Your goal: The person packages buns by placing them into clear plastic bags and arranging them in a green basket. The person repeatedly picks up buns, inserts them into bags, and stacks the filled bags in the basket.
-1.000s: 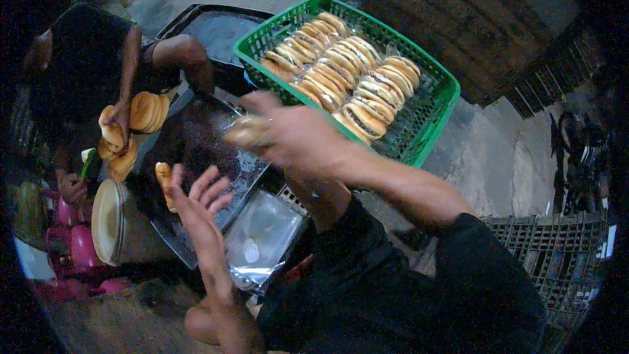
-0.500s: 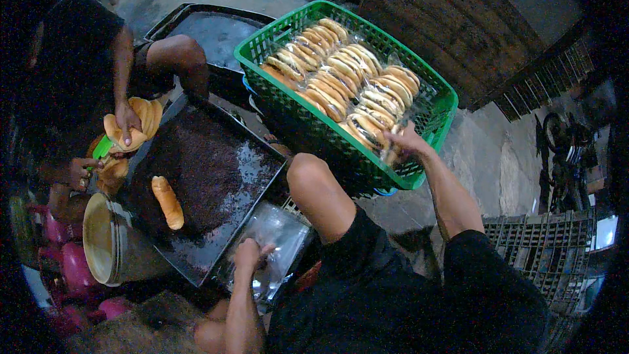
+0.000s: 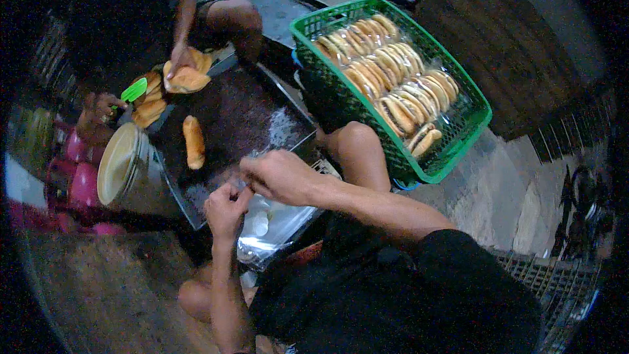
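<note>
My left hand (image 3: 226,211) and my right hand (image 3: 280,176) meet over the near edge of a black tray (image 3: 282,149), fingers pinched together. Faint clear film shows by the fingertips, looking like a thin plastic bag (image 3: 225,177). Just under my hands lies a stack of clear plastic bags (image 3: 278,231). The tray holds a dark brown crumbly layer (image 3: 232,108), and one long golden bun (image 3: 194,143) lies on it. To the right, a green crate (image 3: 483,115) carries rows of bagged filled buns (image 3: 386,62).
Across the tray a co-worker holds a split bun (image 3: 188,80) in one hand and a green spatula (image 3: 134,90) in the other. More buns (image 3: 149,108) lie beside it. A pale bucket (image 3: 121,167) stands at the left, near pink items (image 3: 83,187). Another black tray (image 3: 272,10) is behind.
My right hand has left the bagged buns in the crate and come over to my left hand. My left hand has risen off the bag stack. The whole view has shifted.
</note>
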### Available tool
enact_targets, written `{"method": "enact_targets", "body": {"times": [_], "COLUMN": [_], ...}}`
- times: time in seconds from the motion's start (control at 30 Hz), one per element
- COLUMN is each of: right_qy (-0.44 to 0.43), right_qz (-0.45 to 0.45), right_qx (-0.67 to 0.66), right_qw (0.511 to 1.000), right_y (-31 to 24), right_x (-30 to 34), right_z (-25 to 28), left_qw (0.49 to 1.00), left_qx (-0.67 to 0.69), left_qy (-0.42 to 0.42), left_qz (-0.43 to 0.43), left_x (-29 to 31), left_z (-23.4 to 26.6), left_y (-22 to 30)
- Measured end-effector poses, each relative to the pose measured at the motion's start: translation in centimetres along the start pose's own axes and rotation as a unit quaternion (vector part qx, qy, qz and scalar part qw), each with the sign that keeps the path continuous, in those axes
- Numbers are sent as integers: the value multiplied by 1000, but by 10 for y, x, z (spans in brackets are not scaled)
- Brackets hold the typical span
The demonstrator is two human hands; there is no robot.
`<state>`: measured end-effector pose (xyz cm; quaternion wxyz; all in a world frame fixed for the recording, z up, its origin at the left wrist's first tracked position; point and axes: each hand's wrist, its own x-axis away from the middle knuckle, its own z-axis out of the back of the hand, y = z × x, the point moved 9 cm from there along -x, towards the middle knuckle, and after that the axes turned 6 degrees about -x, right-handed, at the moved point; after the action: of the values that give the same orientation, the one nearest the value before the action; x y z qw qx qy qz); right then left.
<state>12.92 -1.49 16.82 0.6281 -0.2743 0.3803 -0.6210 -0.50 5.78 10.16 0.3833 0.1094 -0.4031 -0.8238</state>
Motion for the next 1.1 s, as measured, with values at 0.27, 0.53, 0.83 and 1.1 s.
{"method": "enact_targets", "body": {"times": [0.27, 0.53, 0.83, 1.1], "right_qy": [224, 281, 183, 228], "right_qz": [-191, -1, -72, -349], "right_qx": [-501, -238, -87, 63], "right_qw": [814, 930, 977, 907], "right_y": [63, 29, 123, 103], "right_x": [63, -27, -97, -158], "right_z": [-3, -9, -89, -177], "left_qw": [782, 721, 604, 655], "left_qx": [587, 317, 603, 440], "left_qy": [169, 611, 519, 611], "left_qz": [124, 76, 43, 67], "left_x": [7, 47, 57, 65], "left_z": [-25, 161, 195, 212], "left_y": [-43, -109, -177, -158]}}
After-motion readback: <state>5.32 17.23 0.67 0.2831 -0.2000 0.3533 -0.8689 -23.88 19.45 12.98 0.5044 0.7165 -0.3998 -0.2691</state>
